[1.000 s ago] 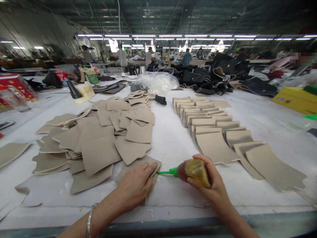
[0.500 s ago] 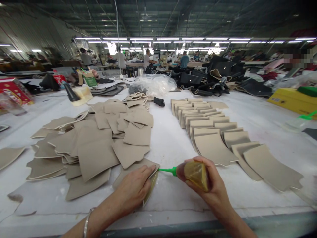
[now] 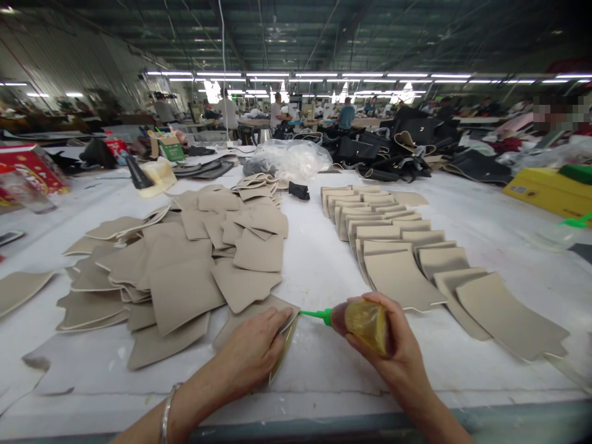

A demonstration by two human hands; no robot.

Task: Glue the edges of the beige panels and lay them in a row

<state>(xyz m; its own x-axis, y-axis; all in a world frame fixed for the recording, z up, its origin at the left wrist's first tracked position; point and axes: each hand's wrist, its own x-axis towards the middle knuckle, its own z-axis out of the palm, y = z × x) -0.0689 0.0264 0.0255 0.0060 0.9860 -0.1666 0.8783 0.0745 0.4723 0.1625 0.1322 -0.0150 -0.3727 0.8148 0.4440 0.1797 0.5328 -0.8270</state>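
My left hand (image 3: 253,346) grips a taupe leather-like piece (image 3: 240,317) near the table's front, with the fingers over its right corner. A yellowish, shiny strip shows along the underside edge by those fingers. In my right hand (image 3: 398,345) is a soft squeeze bottle (image 3: 365,324) of amber liquid, probably glue, tilted on its side. Its thin green nozzle (image 3: 316,314) points left, and the tip is at the piece's right corner. Left of and behind my left hand lies a loose heap of similar taupe pieces (image 3: 185,290). Overlapping rows of them (image 3: 391,277) run along the right.
White sheeting covers the table (image 3: 309,265). A clear plastic bag (image 3: 296,157) and black bags (image 3: 370,148) lie at the back. A yellow box (image 3: 541,191) stands at the right, a red box (image 3: 34,166) at the left. Several people are in the background.
The whole view has shifted slightly. Both hands keep their holds, and the nozzle tip stays at the corner of the piece.
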